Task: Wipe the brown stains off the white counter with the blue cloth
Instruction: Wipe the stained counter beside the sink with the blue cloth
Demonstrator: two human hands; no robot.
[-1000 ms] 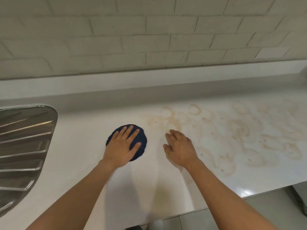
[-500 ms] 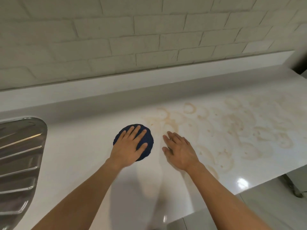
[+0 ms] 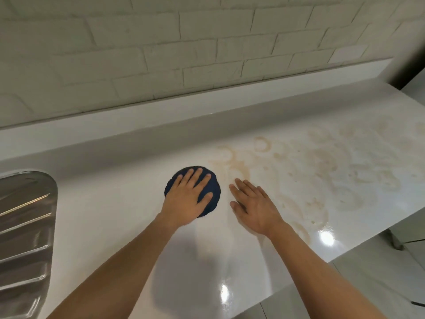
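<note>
A round dark blue cloth (image 3: 212,191) lies flat on the white counter (image 3: 110,203). My left hand (image 3: 186,199) presses on it, palm down, fingers spread over its top. My right hand (image 3: 254,207) rests flat on the counter just right of the cloth, fingers apart, holding nothing. Brown stains (image 3: 322,166) in rings and smears cover the counter to the right of both hands, starting just beyond the cloth's far right edge.
A steel sink drainboard (image 3: 25,238) with ridges sits at the left edge. A white brick wall (image 3: 184,54) and a low upstand run along the back. The counter's front edge (image 3: 345,252) drops to a tiled floor at lower right.
The view has shifted to the right, so the drainboard sits further left. My left hand and the cloth have moved slightly toward the stains; my right hand stays flat beside them.
</note>
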